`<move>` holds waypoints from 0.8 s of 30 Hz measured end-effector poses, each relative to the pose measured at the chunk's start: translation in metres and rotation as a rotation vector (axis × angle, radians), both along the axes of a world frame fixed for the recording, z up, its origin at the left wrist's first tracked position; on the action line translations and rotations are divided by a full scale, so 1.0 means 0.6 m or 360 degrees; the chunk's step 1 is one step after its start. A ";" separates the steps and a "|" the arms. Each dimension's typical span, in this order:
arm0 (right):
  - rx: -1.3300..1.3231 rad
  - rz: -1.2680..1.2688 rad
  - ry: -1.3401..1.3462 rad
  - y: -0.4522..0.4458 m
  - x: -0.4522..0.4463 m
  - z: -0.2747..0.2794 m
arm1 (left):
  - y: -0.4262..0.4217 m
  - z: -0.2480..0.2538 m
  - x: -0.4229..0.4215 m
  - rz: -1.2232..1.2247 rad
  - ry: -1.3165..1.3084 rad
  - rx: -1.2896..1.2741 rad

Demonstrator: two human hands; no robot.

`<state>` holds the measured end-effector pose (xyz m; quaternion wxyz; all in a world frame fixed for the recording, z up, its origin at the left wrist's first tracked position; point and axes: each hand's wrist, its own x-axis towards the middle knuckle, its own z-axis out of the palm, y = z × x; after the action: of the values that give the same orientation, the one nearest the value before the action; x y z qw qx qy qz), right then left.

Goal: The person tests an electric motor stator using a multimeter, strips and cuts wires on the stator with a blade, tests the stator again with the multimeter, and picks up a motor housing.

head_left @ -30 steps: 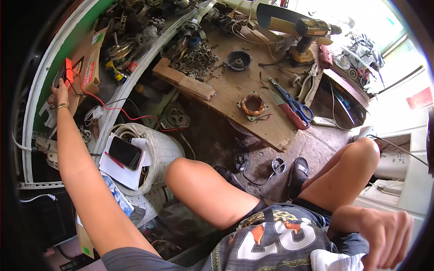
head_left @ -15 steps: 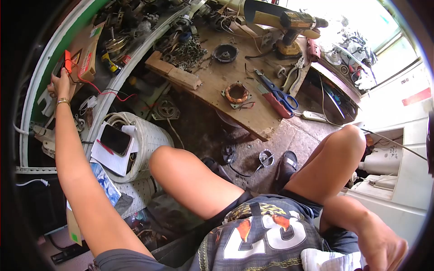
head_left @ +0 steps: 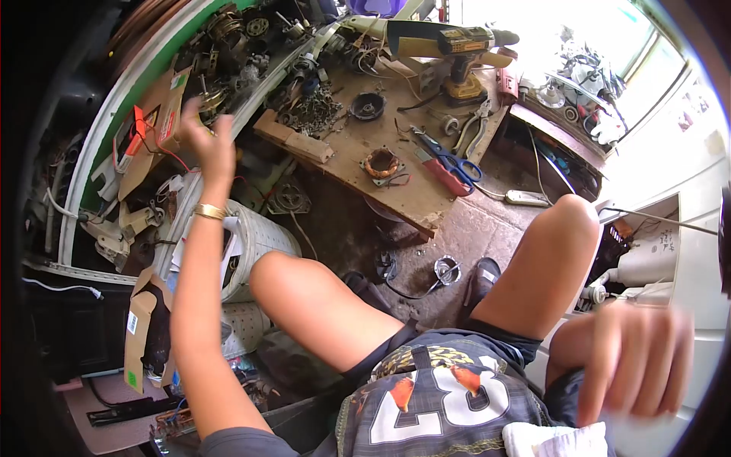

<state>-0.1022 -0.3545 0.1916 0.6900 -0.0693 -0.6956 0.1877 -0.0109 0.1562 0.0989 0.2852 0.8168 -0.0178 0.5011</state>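
My left hand (head_left: 209,145) is raised beside the cardboard box (head_left: 156,137), its fingers apart and slightly blurred, holding nothing. Behind it, the orange device (head_left: 131,139) leans against the box, with a red wire (head_left: 173,156) running from it. My right hand (head_left: 640,362) hangs blurred at the lower right, above a white cloth (head_left: 554,442); its fingers point down, and whether it holds anything is not visible. On the wooden table (head_left: 346,171) lie a copper-wound stator (head_left: 382,164), a round dark housing (head_left: 367,107) and blue-handled scissors (head_left: 461,166).
A cordless drill (head_left: 461,72) stands at the table's back, near pliers (head_left: 476,126). Small screws (head_left: 316,110) are heaped at the table's left. A white drum (head_left: 263,240) stands left of my knee. A round metal part (head_left: 447,270) with a cord lies on the floor.
My left hand has left the orange device and moved right, its fingers now spread. My right hand has shifted up slightly. The view has turned, showing more on the left.
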 end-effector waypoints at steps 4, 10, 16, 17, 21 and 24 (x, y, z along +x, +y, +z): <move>-0.0304 -0.0666 0.0765 -0.004 0.083 -0.082 | -0.203 -0.057 -0.029 -0.0469 0.0852 0.0687; -0.0797 -0.0616 0.1277 0.021 0.233 -0.146 | -0.256 -0.216 0.018 -0.0509 0.1647 0.0202; -0.0934 -0.0572 0.1673 0.045 0.322 -0.200 | -0.275 -0.268 0.034 -0.0493 0.1628 0.0218; -0.0947 -0.0610 0.1754 0.050 0.328 -0.211 | -0.279 -0.275 0.033 -0.0477 0.1540 0.0242; -0.1156 -0.0714 0.1598 0.062 0.329 -0.257 | -0.285 -0.270 0.038 -0.0680 0.1431 -0.0090; -0.1396 -0.0814 0.1726 0.068 0.324 -0.282 | -0.289 -0.247 0.043 -0.0814 0.1433 -0.0326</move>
<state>0.0920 -0.3138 0.0225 0.8678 -0.3958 -0.0805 0.2895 0.0152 -0.0171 -0.0493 0.4562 0.8887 -0.0430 0.0142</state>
